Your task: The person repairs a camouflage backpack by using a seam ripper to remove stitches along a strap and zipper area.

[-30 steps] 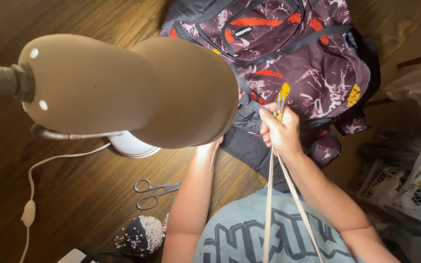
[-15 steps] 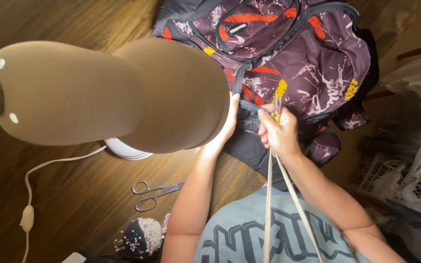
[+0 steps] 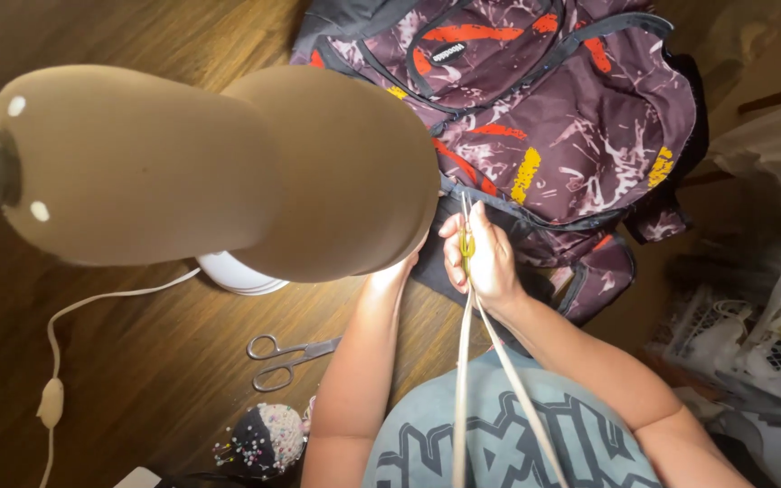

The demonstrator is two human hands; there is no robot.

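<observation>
A maroon backpack (image 3: 544,108) with red and yellow marks and black trim lies on the wooden table (image 3: 137,361). My right hand (image 3: 490,267) rests at its near lower edge, fingers pinched shut on a cream tape (image 3: 461,361). Two strands of that tape run back toward my chest, and a yellowish bit shows between my fingers. My left hand (image 3: 401,268) reaches to the same edge of the backpack, but the lamp hides nearly all of it and its fingers do not show.
A large tan lamp head (image 3: 228,172) hangs close to the camera over a white base (image 3: 237,276). Scissors (image 3: 286,357), a pincushion (image 3: 264,438) and a cord switch (image 3: 50,402) lie near left. Pale bags and a basket (image 3: 770,334) crowd the right.
My right hand has shifted slightly with the tape, and the yellow tip above my fingers no longer sticks out. My left hand has slid further behind the lamp head.
</observation>
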